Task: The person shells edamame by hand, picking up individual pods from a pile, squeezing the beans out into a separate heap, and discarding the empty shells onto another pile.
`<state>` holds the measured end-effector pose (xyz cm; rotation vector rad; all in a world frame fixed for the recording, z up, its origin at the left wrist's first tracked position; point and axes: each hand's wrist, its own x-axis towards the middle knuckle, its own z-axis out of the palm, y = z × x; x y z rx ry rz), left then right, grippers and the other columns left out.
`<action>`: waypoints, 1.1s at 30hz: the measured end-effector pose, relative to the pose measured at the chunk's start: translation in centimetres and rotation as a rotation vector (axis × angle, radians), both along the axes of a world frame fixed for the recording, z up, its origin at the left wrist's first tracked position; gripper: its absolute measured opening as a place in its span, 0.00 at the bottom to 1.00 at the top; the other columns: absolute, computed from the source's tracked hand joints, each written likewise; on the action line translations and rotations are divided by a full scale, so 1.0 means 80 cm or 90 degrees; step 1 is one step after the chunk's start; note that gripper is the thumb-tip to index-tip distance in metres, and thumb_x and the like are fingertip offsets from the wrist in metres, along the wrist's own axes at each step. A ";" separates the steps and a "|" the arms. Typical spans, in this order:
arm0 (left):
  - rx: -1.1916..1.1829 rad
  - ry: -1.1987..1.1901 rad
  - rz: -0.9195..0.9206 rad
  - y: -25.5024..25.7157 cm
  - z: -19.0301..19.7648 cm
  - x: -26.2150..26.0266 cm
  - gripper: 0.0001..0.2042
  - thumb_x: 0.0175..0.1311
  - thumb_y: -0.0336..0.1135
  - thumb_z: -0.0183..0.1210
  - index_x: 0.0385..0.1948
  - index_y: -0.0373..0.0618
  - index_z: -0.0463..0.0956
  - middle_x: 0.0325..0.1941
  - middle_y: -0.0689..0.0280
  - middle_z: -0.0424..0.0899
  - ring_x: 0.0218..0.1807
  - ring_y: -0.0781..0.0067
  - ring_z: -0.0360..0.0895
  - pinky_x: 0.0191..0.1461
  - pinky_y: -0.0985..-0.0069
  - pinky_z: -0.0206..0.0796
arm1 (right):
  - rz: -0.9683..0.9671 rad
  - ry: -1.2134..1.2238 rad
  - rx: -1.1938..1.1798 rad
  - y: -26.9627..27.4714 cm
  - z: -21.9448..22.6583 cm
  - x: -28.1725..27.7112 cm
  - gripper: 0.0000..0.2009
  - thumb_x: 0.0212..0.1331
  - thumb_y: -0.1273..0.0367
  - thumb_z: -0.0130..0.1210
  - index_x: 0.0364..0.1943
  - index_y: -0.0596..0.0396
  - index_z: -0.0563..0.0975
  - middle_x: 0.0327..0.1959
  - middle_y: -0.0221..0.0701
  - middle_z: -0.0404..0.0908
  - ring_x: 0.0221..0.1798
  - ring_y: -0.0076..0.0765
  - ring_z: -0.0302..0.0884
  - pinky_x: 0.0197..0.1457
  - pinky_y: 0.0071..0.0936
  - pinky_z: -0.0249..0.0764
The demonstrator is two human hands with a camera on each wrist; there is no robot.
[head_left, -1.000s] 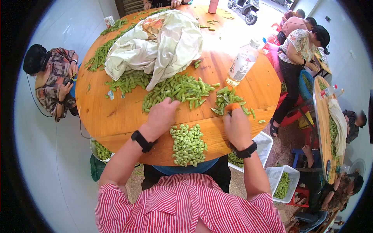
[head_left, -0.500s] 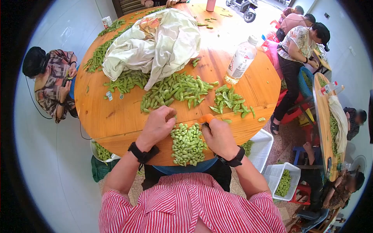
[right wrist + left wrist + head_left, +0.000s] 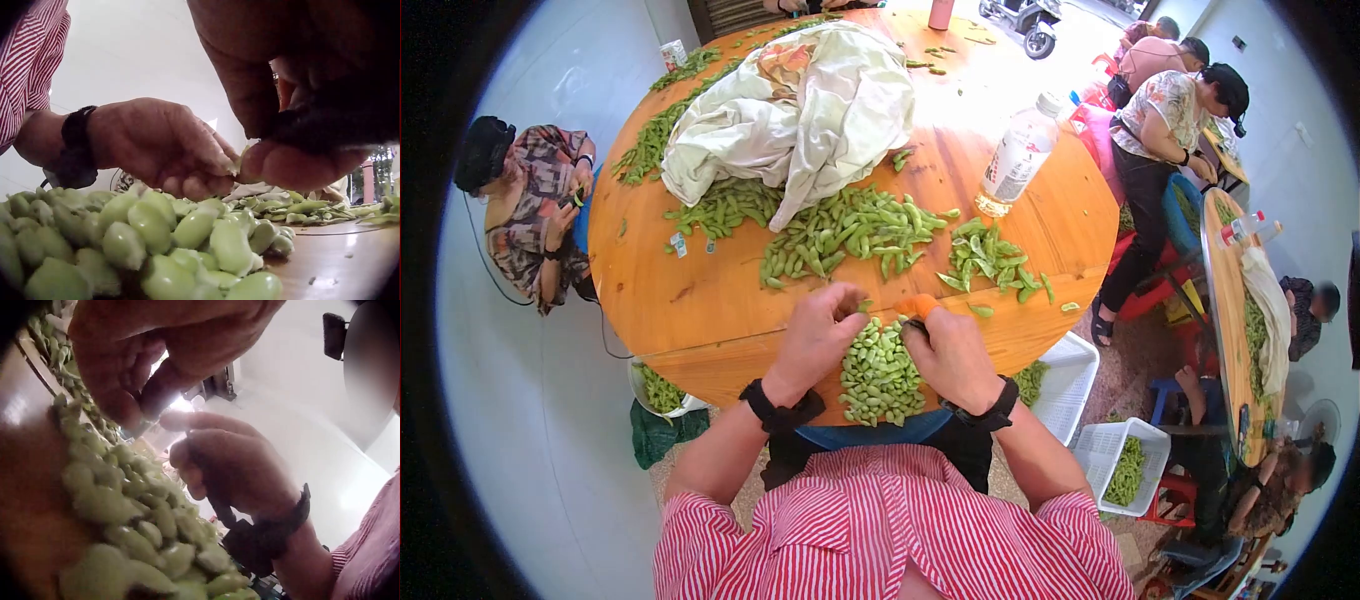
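1 green pod [image 3: 866, 306] was pinched between the thumb and fingers of the left hand [image 3: 812, 335], above the far edge of the shelled beans [image 3: 882, 375]. The right hand [image 3: 958, 360] met it there, its fingers curled and an orange cover [image 3: 917, 304] on 1 finger; I could not tell whether it pinched the pod too. The beans lay heaped on the table [image 3: 690, 315] between the 2 wrists, by the edge nearest the person. Beyond the hands were 2 piles of pods: a larger pile [image 3: 850, 235] against a crumpled pale cloth [image 3: 825, 110] and a smaller pile [image 3: 990, 262] to its right. A bottle [image 3: 1016, 155] with a little yellow liquid stood just behind the smaller pile.
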<state>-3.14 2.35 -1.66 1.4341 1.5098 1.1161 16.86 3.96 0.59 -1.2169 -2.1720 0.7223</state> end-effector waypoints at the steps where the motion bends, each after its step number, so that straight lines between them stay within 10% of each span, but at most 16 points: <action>1: -0.019 -0.011 -0.016 -0.003 0.000 0.003 0.10 0.57 0.29 0.61 0.38 0.32 0.78 0.31 0.58 0.84 0.33 0.68 0.81 0.39 0.73 0.72 | -0.005 0.017 -0.008 -0.001 -0.003 -0.001 0.09 0.58 0.73 0.54 0.42 0.60 0.75 0.23 0.50 0.77 0.30 0.58 0.78 0.32 0.45 0.71; 21: -0.046 0.068 -0.068 -0.020 0.028 0.032 0.09 0.55 0.30 0.63 0.33 0.33 0.80 0.25 0.63 0.82 0.26 0.79 0.76 0.31 0.77 0.68 | 0.002 -0.097 0.071 -0.016 0.001 -0.008 0.10 0.55 0.74 0.55 0.42 0.60 0.76 0.30 0.45 0.79 0.37 0.54 0.79 0.38 0.44 0.75; 26: 0.112 0.250 -0.108 -0.020 0.026 0.034 0.08 0.55 0.31 0.63 0.33 0.35 0.80 0.24 0.57 0.80 0.26 0.65 0.77 0.33 0.71 0.69 | 0.027 -0.104 0.166 -0.014 -0.009 -0.009 0.04 0.55 0.74 0.52 0.33 0.60 0.74 0.30 0.41 0.78 0.38 0.50 0.79 0.38 0.41 0.77; 33: 0.113 0.097 -0.088 -0.018 0.012 0.029 0.08 0.60 0.32 0.61 0.31 0.36 0.78 0.27 0.64 0.80 0.27 0.69 0.76 0.33 0.73 0.67 | 0.052 -0.084 0.090 -0.006 -0.005 0.001 0.04 0.55 0.74 0.52 0.32 0.61 0.74 0.31 0.44 0.78 0.36 0.53 0.79 0.37 0.45 0.76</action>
